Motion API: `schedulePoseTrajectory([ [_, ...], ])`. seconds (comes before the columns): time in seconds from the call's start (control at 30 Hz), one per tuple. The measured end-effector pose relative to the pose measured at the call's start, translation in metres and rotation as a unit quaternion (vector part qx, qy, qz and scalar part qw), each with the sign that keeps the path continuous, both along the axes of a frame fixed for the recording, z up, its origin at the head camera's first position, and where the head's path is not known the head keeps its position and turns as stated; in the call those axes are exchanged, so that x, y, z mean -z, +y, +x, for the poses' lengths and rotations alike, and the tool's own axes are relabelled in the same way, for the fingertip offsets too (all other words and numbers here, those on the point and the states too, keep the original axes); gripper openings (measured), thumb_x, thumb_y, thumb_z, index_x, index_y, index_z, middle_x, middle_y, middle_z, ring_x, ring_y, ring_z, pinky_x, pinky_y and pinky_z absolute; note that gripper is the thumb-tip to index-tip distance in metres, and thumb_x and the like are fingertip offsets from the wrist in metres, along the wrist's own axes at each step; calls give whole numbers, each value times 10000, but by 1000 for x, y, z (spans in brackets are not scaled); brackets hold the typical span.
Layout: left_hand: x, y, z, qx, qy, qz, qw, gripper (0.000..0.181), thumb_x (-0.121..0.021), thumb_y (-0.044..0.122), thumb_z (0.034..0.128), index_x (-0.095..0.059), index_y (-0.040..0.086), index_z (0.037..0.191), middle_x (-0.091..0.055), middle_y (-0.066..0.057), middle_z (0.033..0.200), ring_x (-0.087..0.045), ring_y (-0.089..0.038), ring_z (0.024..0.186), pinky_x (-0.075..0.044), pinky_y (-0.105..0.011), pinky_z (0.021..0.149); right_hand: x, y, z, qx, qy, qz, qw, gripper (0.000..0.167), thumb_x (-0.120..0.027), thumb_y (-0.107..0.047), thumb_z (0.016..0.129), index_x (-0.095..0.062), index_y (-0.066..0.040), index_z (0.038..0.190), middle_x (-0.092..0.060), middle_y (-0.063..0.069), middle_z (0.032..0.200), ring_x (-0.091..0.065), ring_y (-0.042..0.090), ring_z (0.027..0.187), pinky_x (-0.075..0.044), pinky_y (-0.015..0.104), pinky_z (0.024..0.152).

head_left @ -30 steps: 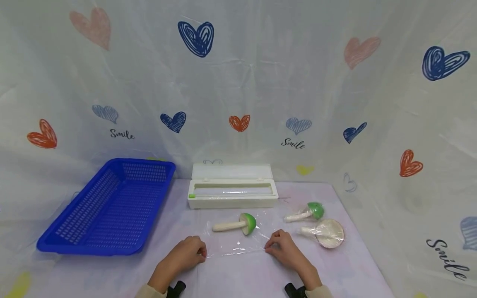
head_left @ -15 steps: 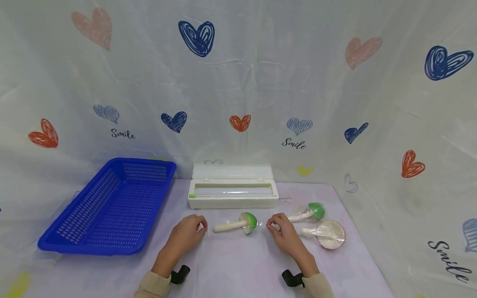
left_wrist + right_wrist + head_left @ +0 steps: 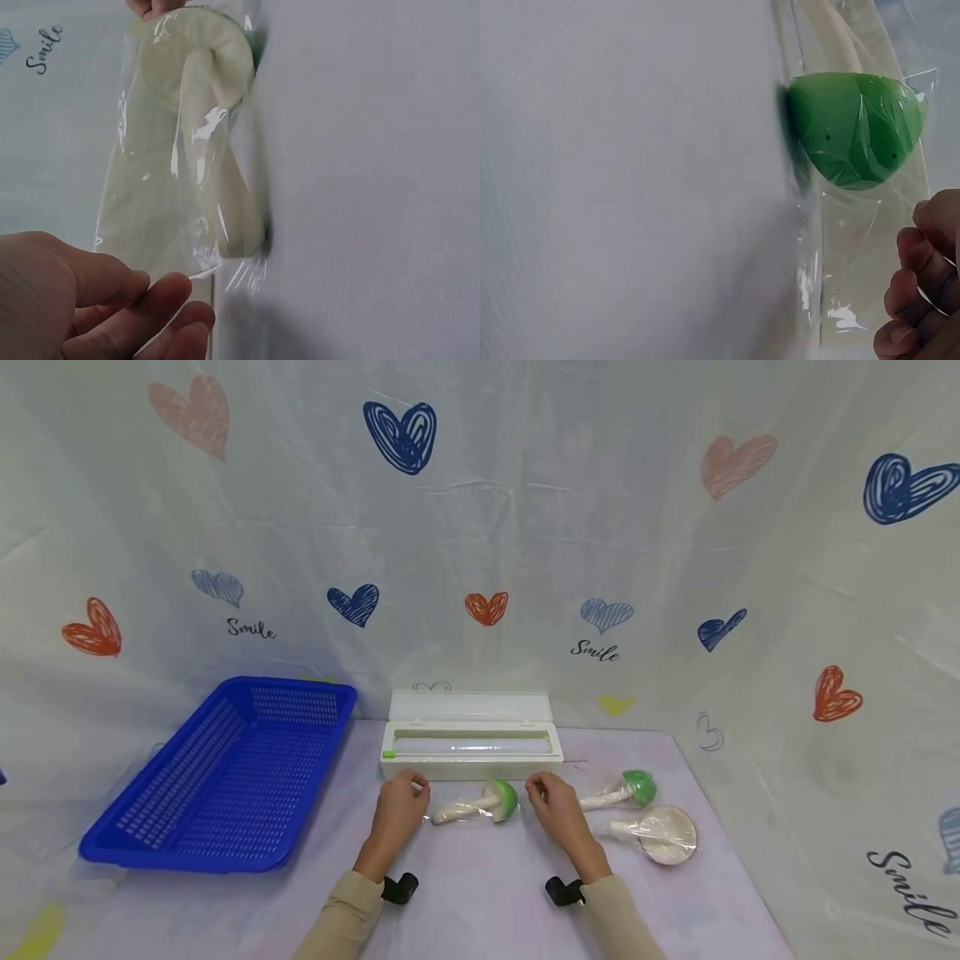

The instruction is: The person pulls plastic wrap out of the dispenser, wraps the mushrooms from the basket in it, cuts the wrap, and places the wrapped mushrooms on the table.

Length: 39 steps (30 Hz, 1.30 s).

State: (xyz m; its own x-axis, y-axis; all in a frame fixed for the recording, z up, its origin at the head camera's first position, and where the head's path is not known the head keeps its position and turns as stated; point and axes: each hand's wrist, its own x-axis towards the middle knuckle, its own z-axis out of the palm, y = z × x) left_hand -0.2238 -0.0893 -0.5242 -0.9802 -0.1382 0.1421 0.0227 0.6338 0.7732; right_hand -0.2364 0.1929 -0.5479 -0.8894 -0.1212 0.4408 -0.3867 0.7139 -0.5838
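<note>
A toy mushroom [image 3: 504, 800] with a green cap and pale stem lies on the table between both hands, stem toward the left. Clear plastic film [image 3: 142, 180] is drawn over it, creased along the stem and across the cap [image 3: 855, 131]. Beside the stem end, my left hand [image 3: 400, 806] pinches one side of the film between thumb and fingers. Past the cap, my right hand [image 3: 557, 810] pinches the film's other side. Both hands are raised slightly at the front of a white film dispenser box [image 3: 472, 769].
The dispenser's lid stands raised, with a film roll [image 3: 471, 746] inside. To the right lie two film-wrapped toy mushrooms, one green-capped [image 3: 639, 787] and one showing its pale underside [image 3: 669, 833]. A blue plastic basket [image 3: 180, 864] stands at the left. A patterned curtain [image 3: 480, 510] hangs behind.
Both hands have moved away from the body, toward the dispenser, carrying the film's near edge over the mushroom. The mushroom now lies under film and has shifted slightly.
</note>
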Motion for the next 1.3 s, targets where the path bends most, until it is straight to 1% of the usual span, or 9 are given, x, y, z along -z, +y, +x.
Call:
schedulePoseTrajectory([
  [0.13, 5, 6, 0, 322, -158, 281, 9990, 206, -634, 3, 901, -657, 9, 1106, -750, -125, 900, -690, -189, 764, -548, -344, 664, 4, -8, -1, -89, -297, -315, 9990, 40, -683, -83, 980, -714, -74, 957, -719, 13, 844, -626, 74, 733, -529, 240, 652],
  [0.23, 9, 10, 2, 696, -92, 294, 9971, 265, -609, -46, 869, -637, 12, 1126, -716, -125, 979, -669, -220, 871, -544, -362, 739, 5, -13, -1, -133, -504, -552, 9971, 34, -680, -82, 982, -703, -59, 986, -721, 32, 853, -660, 104, 760, -555, 252, 671],
  [0.43, 14, 14, 6, 1236, 259, -413, 9911, 231, -750, -46, 815, -682, 43, 1017, -694, -85, 1001, -624, -230, 932, -522, -406, 810, 6, -18, 1, 48, -652, -873, 9940, 55, -684, -94, 979, -684, -68, 1028, -714, 28, 900, -656, 130, 819, -536, 238, 689],
  [0.6, 15, 16, 5, 1375, 373, -1147, 9831, 243, -831, 33, 821, -728, 92, 1033, -706, -75, 1100, -643, -269, 1001, -530, -458, 853, 8, -19, 5, -14, -488, -836, 9953, 153, -642, 21, 926, -725, -58, 1027, -692, 80, 1055, -655, 217, 942, -516, 239, 690],
  [0.73, 12, 19, 3, 1431, 281, -1503, 9778, 258, -831, 27, 823, -717, 114, 1037, -688, -62, 1069, -629, -248, 935, -524, -431, 787, 10, -19, 5, -181, -491, -575, 9970, 345, -585, 108, 830, -715, -37, 1114, -660, 128, 1185, -630, 307, 1103, -544, 368, 830],
  [0.87, 9, 21, 0, 1475, 64, -1613, 9758, 281, -825, -4, 818, -700, 103, 1045, -674, -59, 1029, -614, -244, 923, -523, -424, 785, 12, -19, 6, -374, -870, -337, 9949, 463, -600, 101, 826, -632, -21, 1272, -651, 140, 1277, -620, 337, 1198, -534, 493, 953],
  [1.07, 11, 24, -7, 1482, -118, -1599, 9759, 294, -804, -57, 820, -685, 70, 1057, -670, -92, 1039, -631, -268, 974, -545, -424, 836, 13, -21, 6, -640, -1183, -372, 9902, 579, -725, 33, 832, -521, 14, 1373, -588, 181, 1335, -598, 354, 1219, -510, 536, 1012],
  [1.17, 12, 24, -7, 1468, -14, -1624, 9757, 302, -799, -96, 803, -680, 53, 1037, -672, -104, 1017, -634, -270, 956, -549, -416, 831, 15, -22, 6, -705, -1081, -374, 9909, 592, -781, 21, 822, -521, 14, 1354, -589, 175, 1309, -598, 339, 1204, -505, 529, 1019],
  [1.3, 11, 22, -2, 1523, 52, -1834, 9711, 295, -783, -119, 796, -681, 55, 1010, -674, -87, 965, -632, -246, 890, -548, -403, 788, 18, -24, 7, -724, -626, -35, 9954, 598, -854, -6, 791, -549, 2, 1305, -625, 144, 1220, -591, 319, 1161, -492, 511, 1008],
])
